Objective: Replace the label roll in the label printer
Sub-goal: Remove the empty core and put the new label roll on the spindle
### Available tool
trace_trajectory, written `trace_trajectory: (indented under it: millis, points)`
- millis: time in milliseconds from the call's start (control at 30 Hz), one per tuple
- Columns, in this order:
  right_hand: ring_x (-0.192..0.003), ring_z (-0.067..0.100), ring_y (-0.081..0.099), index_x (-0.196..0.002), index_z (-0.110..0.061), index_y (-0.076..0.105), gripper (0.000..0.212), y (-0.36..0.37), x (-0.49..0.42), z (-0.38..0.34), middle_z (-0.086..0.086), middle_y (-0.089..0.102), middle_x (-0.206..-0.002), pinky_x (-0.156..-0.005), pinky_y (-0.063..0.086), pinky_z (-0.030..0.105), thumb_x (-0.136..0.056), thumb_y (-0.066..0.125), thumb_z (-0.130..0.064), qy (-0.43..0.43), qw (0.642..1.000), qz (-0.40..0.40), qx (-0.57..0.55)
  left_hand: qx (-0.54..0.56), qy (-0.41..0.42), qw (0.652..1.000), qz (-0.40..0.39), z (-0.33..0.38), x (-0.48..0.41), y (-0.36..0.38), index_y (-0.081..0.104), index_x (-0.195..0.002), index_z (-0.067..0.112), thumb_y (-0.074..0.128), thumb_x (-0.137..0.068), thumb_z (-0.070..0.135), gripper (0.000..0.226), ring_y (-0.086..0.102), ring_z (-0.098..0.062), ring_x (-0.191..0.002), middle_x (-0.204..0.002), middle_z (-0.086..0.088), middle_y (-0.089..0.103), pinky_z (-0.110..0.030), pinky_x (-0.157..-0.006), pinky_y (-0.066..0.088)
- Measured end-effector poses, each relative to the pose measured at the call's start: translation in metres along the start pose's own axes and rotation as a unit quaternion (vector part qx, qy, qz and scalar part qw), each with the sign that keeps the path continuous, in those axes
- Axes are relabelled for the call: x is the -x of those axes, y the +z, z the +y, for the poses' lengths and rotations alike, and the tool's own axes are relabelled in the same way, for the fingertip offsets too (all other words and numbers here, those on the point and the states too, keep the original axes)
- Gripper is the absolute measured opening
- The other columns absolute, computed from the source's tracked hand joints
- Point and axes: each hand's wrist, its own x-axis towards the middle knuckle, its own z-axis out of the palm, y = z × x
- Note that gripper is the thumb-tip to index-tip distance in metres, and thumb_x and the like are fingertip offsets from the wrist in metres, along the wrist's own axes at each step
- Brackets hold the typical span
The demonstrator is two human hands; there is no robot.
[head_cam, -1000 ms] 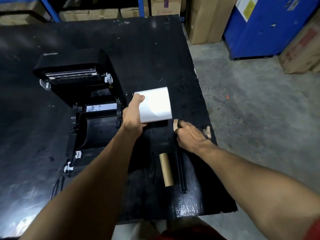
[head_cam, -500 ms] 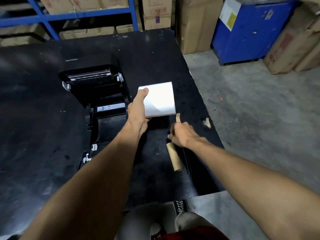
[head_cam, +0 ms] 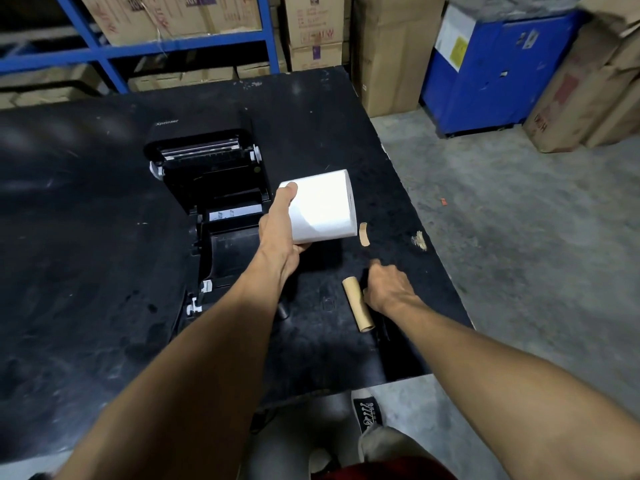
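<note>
While the left hand (head_cam: 277,237) is gripping the label roll (head_cam: 320,211), fingers wrapped around it, at frame centre, its long axis is lying left-right. The open label printer (head_cam: 214,202) is sitting just left of it; the right hand (head_cam: 389,287), blurred, fingers' state indiscernible, is hovering beside the empty core (head_cam: 358,304) lower right.

Dim scene here, glare blowing out the white label roll (head_cam: 322,209), sheen on the black bench (head_cam: 69,237), right hand (head_cam: 389,287) motion-blurred, edges bowing.

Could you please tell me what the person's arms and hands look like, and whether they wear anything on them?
Both forearms are bare, with no sleeves in view. The left hand and right hand wear no gloves, and no rings, watch or wristband show. The right hand is slightly blurred.
</note>
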Motion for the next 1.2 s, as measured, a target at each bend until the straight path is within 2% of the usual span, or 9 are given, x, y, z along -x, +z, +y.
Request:
trace_trajectory:
  millis: [167, 267, 400, 467, 567, 633, 700, 1033, 1200]
  points:
    - [-0.122, 0.043, 0.057, -0.135, -0.004, 0.043, 0.045, -0.001, -0.001, 0.005, 0.024, 0.061, -0.128, -0.097, 0.047, 0.043, -0.092, 0.056, -0.005, 0.010, 1.000, 0.004, -0.006, 0.011, 0.004, 1.000, -0.005, 0.004, 0.003, 0.000, 0.060, -0.124, 0.019, 0.068, -0.070, 0.050, 0.062, 0.070, -0.036, -0.113, -0.126, -0.013, 0.071, -0.040, -0.074, 0.057]
    - [-0.118, 0.042, 0.060, -0.128, -0.007, 0.049, 0.041, -0.015, 0.000, 0.005, 0.021, 0.064, -0.124, -0.094, 0.049, 0.040, -0.090, 0.062, -0.011, 0.015, 0.999, 0.020, -0.040, 0.004, 0.005, 1.000, 0.002, 0.006, 0.001, 0.002, 0.059, -0.127, 0.018, 0.068, -0.070, 0.052, 0.067, 0.072, -0.032, -0.103, -0.125, -0.012, 0.071, -0.037, -0.071, 0.057]
    - [-0.111, 0.038, 0.064, -0.118, -0.016, 0.060, 0.035, -0.060, -0.016, 0.003, 0.015, 0.070, -0.115, -0.099, 0.051, 0.041, -0.084, 0.067, -0.022, 0.088, 0.961, 0.121, -0.233, -0.004, 0.007, 0.999, 0.032, 0.010, 0.000, 0.007, 0.057, -0.128, 0.015, 0.070, -0.080, 0.049, 0.060, 0.072, -0.027, -0.090, -0.106, -0.006, 0.073, -0.037, -0.069, 0.058]
    - [-0.100, 0.037, 0.068, -0.105, -0.024, 0.058, 0.028, -0.089, -0.024, 0.000, 0.014, 0.070, -0.113, -0.090, 0.057, 0.046, -0.079, 0.067, -0.018, 0.134, 0.877, 0.178, -0.426, 0.000, 0.007, 0.999, 0.044, 0.013, 0.001, 0.012, 0.057, -0.118, 0.014, 0.071, -0.083, 0.046, 0.049, 0.071, -0.026, -0.086, -0.102, -0.005, 0.070, -0.040, -0.076, 0.060]
    - [-0.079, 0.027, 0.064, -0.087, -0.029, 0.044, 0.031, -0.126, -0.024, -0.001, 0.016, 0.068, -0.115, -0.058, 0.060, 0.035, -0.080, 0.063, -0.007, 0.153, 0.683, 0.211, -0.682, 0.013, 0.003, 0.999, 0.051, 0.017, 0.004, 0.020, 0.051, -0.099, 0.017, 0.071, -0.084, 0.044, 0.037, 0.069, -0.024, -0.080, -0.095, -0.004, 0.067, -0.041, -0.079, 0.060]
    - [-0.078, 0.024, 0.063, -0.087, -0.029, 0.042, 0.033, -0.142, -0.020, -0.002, 0.018, 0.067, -0.116, -0.057, 0.059, 0.031, -0.084, 0.063, -0.002, 0.140, 0.588, 0.222, -0.765, 0.016, 0.005, 0.998, 0.056, 0.020, 0.006, 0.026, 0.049, -0.092, 0.018, 0.072, -0.084, 0.045, 0.037, 0.068, -0.024, -0.080, -0.093, -0.004, 0.066, -0.042, -0.080, 0.060]
    - [-0.082, 0.024, 0.064, -0.097, -0.027, 0.044, 0.034, -0.150, -0.016, -0.006, 0.018, 0.066, -0.118, -0.067, 0.063, 0.034, -0.086, 0.064, -0.002, 0.133, 0.545, 0.223, -0.797, 0.010, 0.011, 0.998, 0.058, 0.024, 0.007, 0.030, 0.049, -0.091, 0.018, 0.073, -0.081, 0.047, 0.039, 0.069, -0.026, -0.084, -0.095, -0.005, 0.067, -0.043, -0.083, 0.060]
    - [-0.090, 0.025, 0.071, -0.112, -0.022, 0.045, 0.042, -0.147, -0.002, -0.016, 0.016, 0.065, -0.117, -0.067, 0.064, 0.032, -0.086, 0.072, -0.002, 0.134, 0.535, 0.242, -0.798, 0.005, 0.021, 0.998, 0.058, 0.031, 0.015, 0.045, 0.060, -0.093, 0.013, 0.078, -0.067, 0.048, 0.047, 0.076, -0.031, -0.093, -0.102, -0.010, 0.075, -0.055, -0.083, 0.061]
    - [-0.089, 0.024, 0.072, -0.108, -0.023, 0.046, 0.042, -0.149, 0.000, -0.018, 0.013, 0.064, -0.115, -0.065, 0.064, 0.030, -0.085, 0.076, -0.007, 0.114, 0.542, 0.266, -0.789, 0.002, 0.019, 0.998, 0.053, 0.030, 0.016, 0.046, 0.061, -0.093, 0.013, 0.076, -0.074, 0.045, 0.039, 0.075, -0.029, -0.089, -0.094, -0.007, 0.074, -0.048, -0.082, 0.062]
